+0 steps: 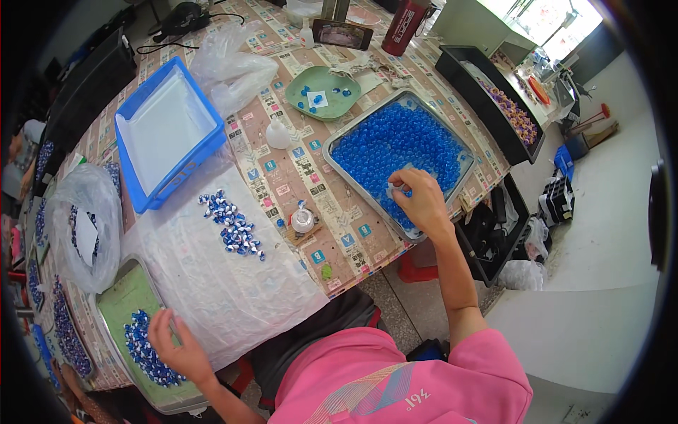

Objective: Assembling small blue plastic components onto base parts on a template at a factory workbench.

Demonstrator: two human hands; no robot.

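Observation:
My right hand (421, 203) is over the near left part of a metal tray (342, 169) filled with glossy blue beads (395, 138). Its thumb and fingers are pinched together; what is between them is too small to make out. At the lower left, my left hand (178, 348) hovers at the edge of a pile of small blue-and-white pieces (146, 346) with its fingers apart. That pile lies on a green-bottomed tray (116, 304). More blue-and-white pieces (236, 230) are scattered on a white plastic sheet (212, 290) between my hands.
A small white round pot (303, 222) stands mid-table. Behind it are a white bottle (277, 134), a green dish (346, 107), a propped phone (342, 34) and a red flask (406, 28). A blue basket (216, 116) and bagged pieces (92, 265) are left; a black tray (519, 152) is right.

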